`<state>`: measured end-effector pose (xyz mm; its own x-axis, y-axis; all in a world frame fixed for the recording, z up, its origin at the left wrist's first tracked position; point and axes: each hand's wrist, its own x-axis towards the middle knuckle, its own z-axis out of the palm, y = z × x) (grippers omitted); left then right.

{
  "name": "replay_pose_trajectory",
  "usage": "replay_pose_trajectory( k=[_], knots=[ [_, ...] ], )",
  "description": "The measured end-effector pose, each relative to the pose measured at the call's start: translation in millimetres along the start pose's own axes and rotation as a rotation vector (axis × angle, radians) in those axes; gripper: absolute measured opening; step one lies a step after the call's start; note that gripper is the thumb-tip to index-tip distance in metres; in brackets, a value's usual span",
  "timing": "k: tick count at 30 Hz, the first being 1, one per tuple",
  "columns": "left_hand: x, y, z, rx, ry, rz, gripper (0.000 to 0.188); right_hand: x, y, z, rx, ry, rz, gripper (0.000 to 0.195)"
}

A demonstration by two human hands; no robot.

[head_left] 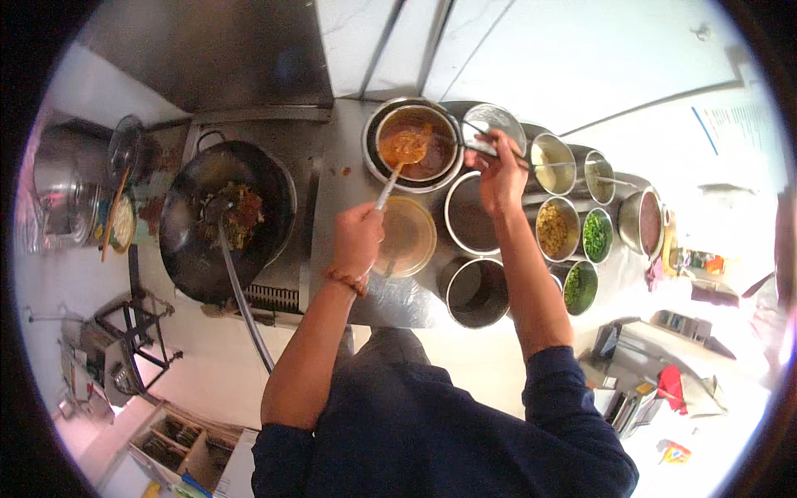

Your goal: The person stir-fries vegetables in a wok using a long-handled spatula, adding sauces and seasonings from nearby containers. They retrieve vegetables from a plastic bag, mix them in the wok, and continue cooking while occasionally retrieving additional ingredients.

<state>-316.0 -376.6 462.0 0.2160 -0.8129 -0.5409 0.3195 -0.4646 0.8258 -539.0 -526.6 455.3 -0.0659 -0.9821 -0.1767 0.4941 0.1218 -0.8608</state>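
My left hand is closed on the handle of a ladle, whose bowl holds orange-brown, chunky food over a round metal pot of reddish-brown sauce. Dark chopsticks are held in my right hand, their tips near that pot's right rim. Below the pot is a round container with a cloudy, tan surface. To the left, a black wok contains chopped food with a reddish patch, and a long-handled metal utensil rests in it.
Metal pots hold chopped yellow food, chopped greens and reddish-brown contents. Two deep dark pots stand near the counter's front. Beyond the wok are a strainer and a bowl of pale food. Walls border the counter's back.
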Motion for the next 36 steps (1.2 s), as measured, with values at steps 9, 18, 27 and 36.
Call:
replay_pose_trajectory(
  k=[9, 18, 27, 36],
  knots=[
    [-10.7, 25.2, 25.6, -0.051, -0.008, -0.096, 0.023, -8.3, 54.3, -50.4, 0.204, 0.061, 0.101, 0.025],
    [-9.5, 28.1, 36.0, -0.001, 0.006, -0.040, 0.024, 15.5, 61.2, -62.4, 0.223, 0.105, 0.101, 0.022],
    [-10.7, 33.6, 32.8, 0.029, -0.024, -0.028, 0.024, 25.4, 66.0, -52.5, 0.292, 0.123, 0.090, 0.021],
    [-11.5, 33.3, 24.9, -0.012, -0.050, -0.050, 0.025, 32.7, 62.4, -49.5, 0.269, 0.098, 0.083, 0.020]
  ],
)
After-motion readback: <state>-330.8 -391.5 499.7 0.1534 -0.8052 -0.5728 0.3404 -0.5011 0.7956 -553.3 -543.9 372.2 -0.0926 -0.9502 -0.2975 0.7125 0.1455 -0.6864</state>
